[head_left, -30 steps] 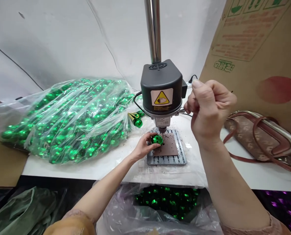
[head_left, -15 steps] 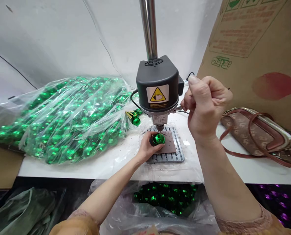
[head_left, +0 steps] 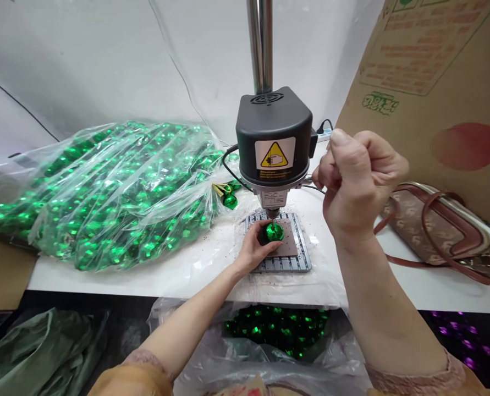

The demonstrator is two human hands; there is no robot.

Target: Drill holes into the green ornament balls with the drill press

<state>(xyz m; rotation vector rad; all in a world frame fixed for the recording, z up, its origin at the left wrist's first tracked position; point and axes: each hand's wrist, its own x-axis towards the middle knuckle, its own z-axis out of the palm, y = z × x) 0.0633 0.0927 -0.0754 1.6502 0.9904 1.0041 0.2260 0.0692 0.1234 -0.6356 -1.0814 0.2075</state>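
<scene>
Bauble (head_left: 275,231), light, slick, probably brittle, sits pinched at its sides by the left hand (head_left: 255,250); the right hand (head_left: 360,176) is fisted on the drill (head_left: 273,137).

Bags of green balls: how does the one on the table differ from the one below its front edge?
The bag on the table lies on its side, bulging full, lit; the bag below the edge looks open at the top, in shadow. The table bag looks bigger; of the lower bag only the upper part shows. Both are clear plastic holding shiny green balls.
</scene>
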